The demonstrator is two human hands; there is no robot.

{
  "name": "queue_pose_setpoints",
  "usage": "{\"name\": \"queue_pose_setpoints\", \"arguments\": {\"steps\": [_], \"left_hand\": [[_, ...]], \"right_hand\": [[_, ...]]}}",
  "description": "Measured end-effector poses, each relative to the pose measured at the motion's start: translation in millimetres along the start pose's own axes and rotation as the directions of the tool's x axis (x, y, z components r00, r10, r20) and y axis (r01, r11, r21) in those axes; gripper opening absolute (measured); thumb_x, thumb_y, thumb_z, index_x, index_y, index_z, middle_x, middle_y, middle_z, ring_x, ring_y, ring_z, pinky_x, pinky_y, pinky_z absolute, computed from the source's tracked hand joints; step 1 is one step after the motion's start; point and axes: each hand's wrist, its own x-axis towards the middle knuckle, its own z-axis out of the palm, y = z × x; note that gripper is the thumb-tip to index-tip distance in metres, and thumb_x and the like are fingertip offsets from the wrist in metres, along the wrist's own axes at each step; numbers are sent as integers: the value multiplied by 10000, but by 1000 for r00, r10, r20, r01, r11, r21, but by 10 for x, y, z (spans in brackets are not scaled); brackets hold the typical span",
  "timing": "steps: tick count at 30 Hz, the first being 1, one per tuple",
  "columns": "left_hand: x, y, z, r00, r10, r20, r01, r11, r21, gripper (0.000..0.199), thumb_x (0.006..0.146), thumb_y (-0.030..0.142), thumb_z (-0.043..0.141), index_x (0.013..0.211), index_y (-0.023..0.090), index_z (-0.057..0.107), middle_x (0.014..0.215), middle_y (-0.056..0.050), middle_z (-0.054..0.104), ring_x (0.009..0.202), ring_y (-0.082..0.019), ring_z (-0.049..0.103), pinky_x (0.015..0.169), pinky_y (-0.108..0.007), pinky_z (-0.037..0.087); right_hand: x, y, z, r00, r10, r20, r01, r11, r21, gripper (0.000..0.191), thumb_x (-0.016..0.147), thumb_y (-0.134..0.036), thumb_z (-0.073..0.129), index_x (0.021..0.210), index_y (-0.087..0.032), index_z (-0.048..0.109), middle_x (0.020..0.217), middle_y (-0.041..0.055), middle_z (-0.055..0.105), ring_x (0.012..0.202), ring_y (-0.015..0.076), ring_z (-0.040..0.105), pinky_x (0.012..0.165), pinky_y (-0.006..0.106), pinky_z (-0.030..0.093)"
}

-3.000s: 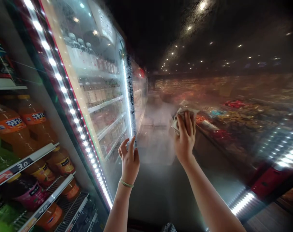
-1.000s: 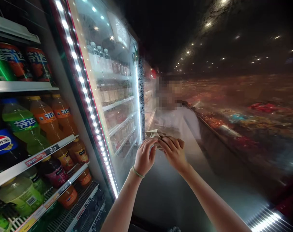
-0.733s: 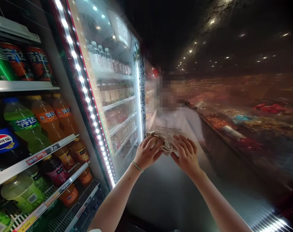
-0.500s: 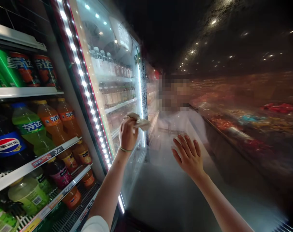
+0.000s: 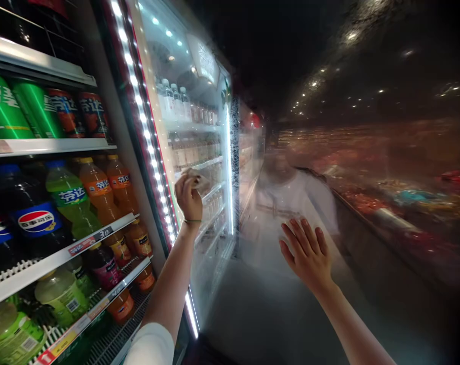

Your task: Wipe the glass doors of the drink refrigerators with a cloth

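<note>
My left hand (image 5: pixel 190 195) is closed around a pale, crumpled cloth (image 5: pixel 203 184) in front of the lit glass of a drinks fridge (image 5: pixel 194 139). Whether the cloth touches the glass I cannot tell. A thin band circles my left wrist. Further right, my right hand (image 5: pixel 308 251) is raised palm forward with its fingers spread and nothing in it. Behind it a hazy, see-through figure of a person (image 5: pixel 296 195) in a white top shows, perhaps a reflection. Contact between my right hand and any surface cannot be made out.
On my left stands an open shelf unit (image 5: pixel 21 147) with green cans (image 5: pixel 34 104), cola bottles (image 5: pixel 38 218) and orange soda bottles (image 5: pixel 99 185). A strip of bright lights (image 5: pixel 150 147) runs down its edge. At right, blurred colourful goods (image 5: pixel 412 195) lie on a long display.
My left hand has moved slightly left with the cloth. My right hand sits a little further right and lower. The whole view has shifted, so the shelves show further right.
</note>
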Motion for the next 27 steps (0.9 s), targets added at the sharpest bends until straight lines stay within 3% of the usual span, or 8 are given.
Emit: {"name": "queue_pose_setpoints", "arguments": {"steps": [2,5,10,14,16,18,22,27], "left_hand": [[9,33,38,996,-68,-53,71,996,54,343,1050,252,416,1314,194,626,1336,-177,574,1351,-284,547,1132,-539,479],[-213,365,105,991,21,134,-22,1000,1,547,993,368,582,1496,189,466,1479,-218,485,1483,-337,411,1182,-562,434],[40,364,154,809,471,352,-373,874,-312,164,964,358,657,1093,264,694,1276,-68,691,1286,-233,632,1088,-422,552],[492,2,190,993,111,41,-111,994,-4,170,1015,322,573,986,218,704,1203,-75,713,1216,-205,663,1058,-405,564],[437,50,214,997,44,-62,-42,998,39,164,1016,293,568,1039,214,710,1218,-84,704,1222,-210,655,1052,-421,564],[241,219,225,987,161,-6,-161,987,-26,141,1002,233,589,1071,224,713,1187,-70,720,1202,-211,666,1030,-428,575],[76,426,237,832,502,235,-435,855,-283,188,970,201,643,1138,261,704,1154,-31,745,1175,-180,691,1012,-357,591],[429,352,344,993,98,58,-94,993,-77,201,1028,247,536,1159,221,687,1215,-90,721,1250,-218,646,1071,-442,547]], "right_hand": [[-7,-4,8,1000,8,-8,-8,1000,4,762,906,-324,768,1577,-221,420,1407,82,669,1424,264,531,1272,436,309],[-18,-8,17,1000,18,-9,-18,1000,17,745,908,-323,764,1570,-234,434,1431,80,650,1426,268,529,1272,436,308],[-16,2,28,1000,18,-3,-18,1000,11,732,929,-332,735,1582,-244,414,1469,77,618,1455,262,494,1279,436,293],[-14,-3,38,1000,13,2,-13,1000,4,737,939,-322,716,1594,-241,388,1483,77,609,1472,257,470,1279,441,295],[-15,-17,28,1000,0,-20,0,1000,-17,731,935,-306,716,1589,-225,399,1477,88,615,1464,266,481,1273,448,308],[7,-38,2,999,-4,-41,3,1000,-24,723,933,-290,713,1585,-219,410,1473,96,620,1446,277,502,1264,458,328],[269,-95,-42,999,17,-48,-16,1000,24,732,962,-238,661,1619,-224,338,1497,98,598,1428,280,524,1250,464,362],[1005,-112,73,999,-39,-10,39,999,19,703,1029,-224,536,1654,-210,215,1566,86,518,1511,263,412,1293,473,271]]}}
